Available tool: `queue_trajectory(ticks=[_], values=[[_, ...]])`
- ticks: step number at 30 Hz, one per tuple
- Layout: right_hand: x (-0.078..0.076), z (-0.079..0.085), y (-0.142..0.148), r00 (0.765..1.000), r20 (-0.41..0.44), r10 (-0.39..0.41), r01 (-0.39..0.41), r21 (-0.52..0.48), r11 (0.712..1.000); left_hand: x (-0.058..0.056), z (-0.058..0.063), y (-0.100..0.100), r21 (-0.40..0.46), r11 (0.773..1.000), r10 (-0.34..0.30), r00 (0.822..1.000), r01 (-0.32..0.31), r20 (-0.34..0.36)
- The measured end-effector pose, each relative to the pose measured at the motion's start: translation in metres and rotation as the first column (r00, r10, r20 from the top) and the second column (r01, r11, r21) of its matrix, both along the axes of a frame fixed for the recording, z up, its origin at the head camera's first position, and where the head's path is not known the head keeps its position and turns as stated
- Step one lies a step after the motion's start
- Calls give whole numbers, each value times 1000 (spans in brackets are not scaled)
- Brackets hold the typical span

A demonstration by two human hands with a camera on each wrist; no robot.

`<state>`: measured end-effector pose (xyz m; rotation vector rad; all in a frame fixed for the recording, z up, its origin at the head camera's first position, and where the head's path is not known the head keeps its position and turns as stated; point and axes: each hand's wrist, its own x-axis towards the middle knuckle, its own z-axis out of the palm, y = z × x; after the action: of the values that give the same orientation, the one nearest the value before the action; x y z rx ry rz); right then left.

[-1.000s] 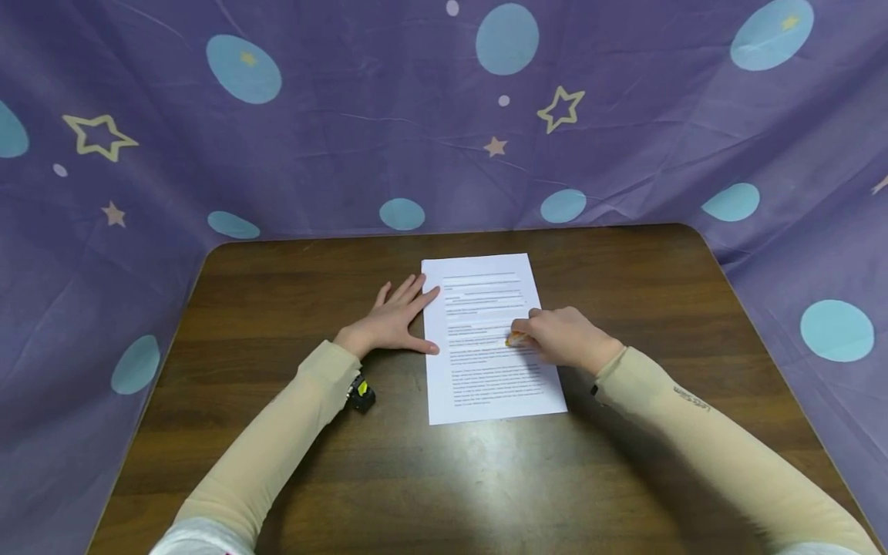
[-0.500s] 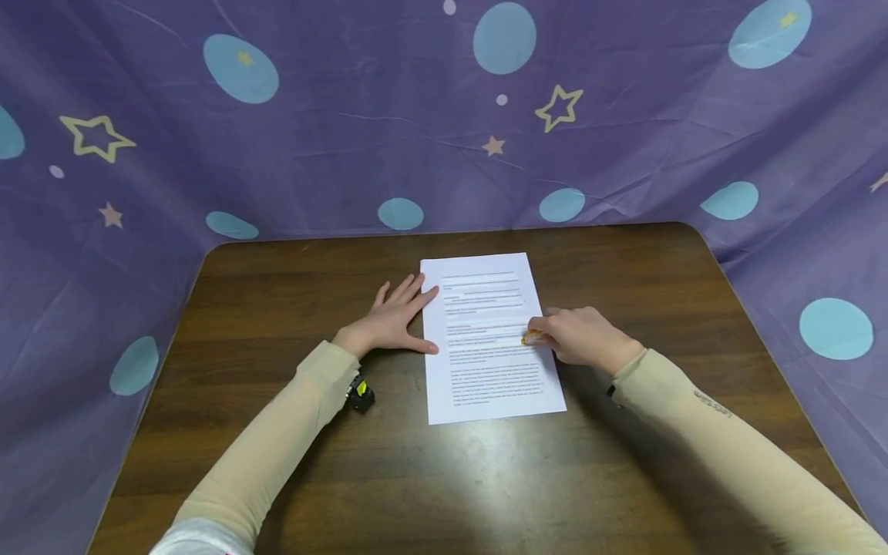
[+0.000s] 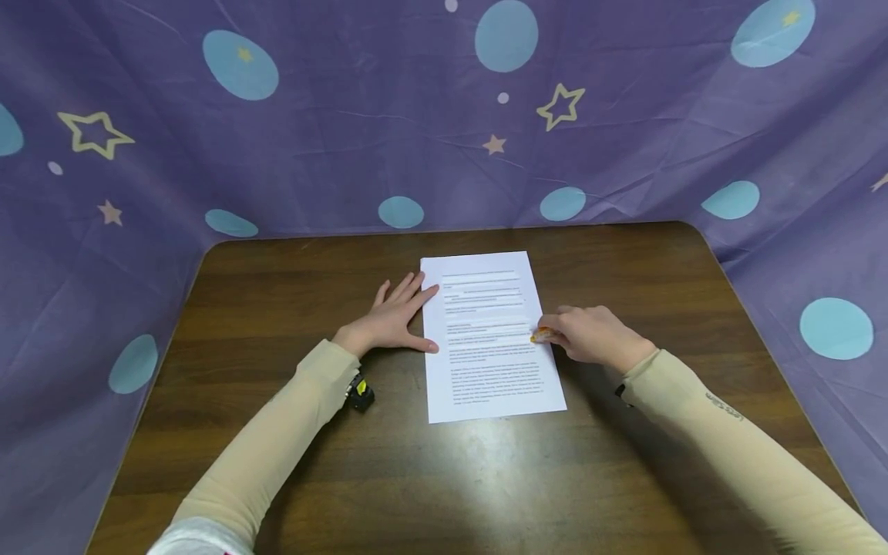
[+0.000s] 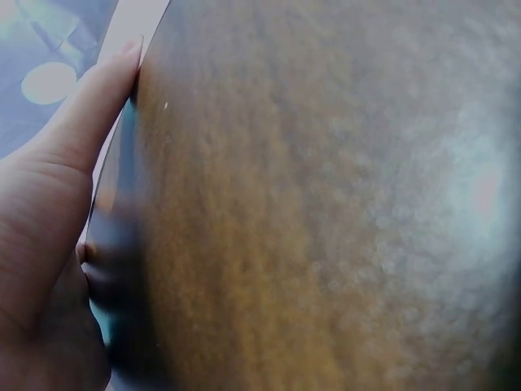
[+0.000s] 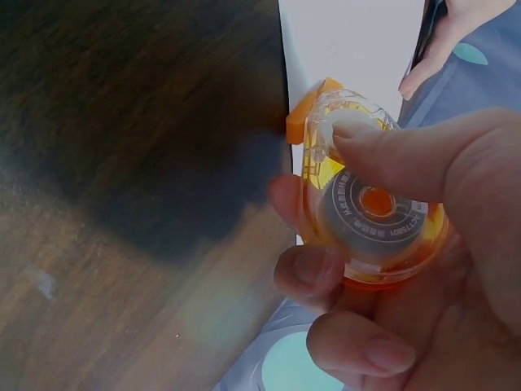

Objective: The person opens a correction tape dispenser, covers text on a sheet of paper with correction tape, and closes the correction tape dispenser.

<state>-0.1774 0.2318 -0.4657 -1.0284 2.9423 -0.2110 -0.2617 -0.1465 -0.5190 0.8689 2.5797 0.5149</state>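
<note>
A printed sheet of paper (image 3: pixel 486 356) lies flat on the wooden table, with white strips over parts of its upper lines. At its left edge my left hand (image 3: pixel 390 324) rests with spread fingers, the thumb and fingertips on the paper. My right hand (image 3: pixel 593 335) holds an orange, see-through correction tape (image 5: pixel 370 216) at the sheet's right edge. In the right wrist view the thumb presses on its clear casing while the fingers curl beneath. Its orange tip (image 5: pixel 305 114) points toward the paper; whether it touches is hard to tell.
The brown table (image 3: pixel 312 462) has rounded far corners. A purple cloth (image 3: pixel 347 139) with stars and blue spots hangs behind and on both sides. A small black device (image 3: pixel 361 395) sits at the left wrist.
My right hand has slid to the right with the correction tape, from the middle of the text to the sheet's right edge. The left hand and the paper stay put.
</note>
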Motion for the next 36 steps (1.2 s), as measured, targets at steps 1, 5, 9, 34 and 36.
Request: queue_trajectory(ticks=[1, 5, 9, 34, 36], values=[[0, 0, 0, 1000, 4, -1, 1, -1, 1000, 0, 1, 0, 7, 1000, -1, 1000, 1, 2], [0, 2, 0, 999, 41, -17, 17, -2, 1000, 3, 5, 1, 38, 999, 1, 1000, -1, 16], [0, 3, 0, 999, 50, -21, 21, -12, 1000, 4, 10, 1, 35, 999, 0, 1000, -1, 18], [-5, 2, -50, 989, 68, 132, -129, -50, 990, 6, 12, 1, -15, 1000, -2, 1000, 2, -9], [-5, 2, -56, 987, 76, 139, -136, -49, 990, 6, 12, 2, -15, 1000, -4, 1000, 3, -9]])
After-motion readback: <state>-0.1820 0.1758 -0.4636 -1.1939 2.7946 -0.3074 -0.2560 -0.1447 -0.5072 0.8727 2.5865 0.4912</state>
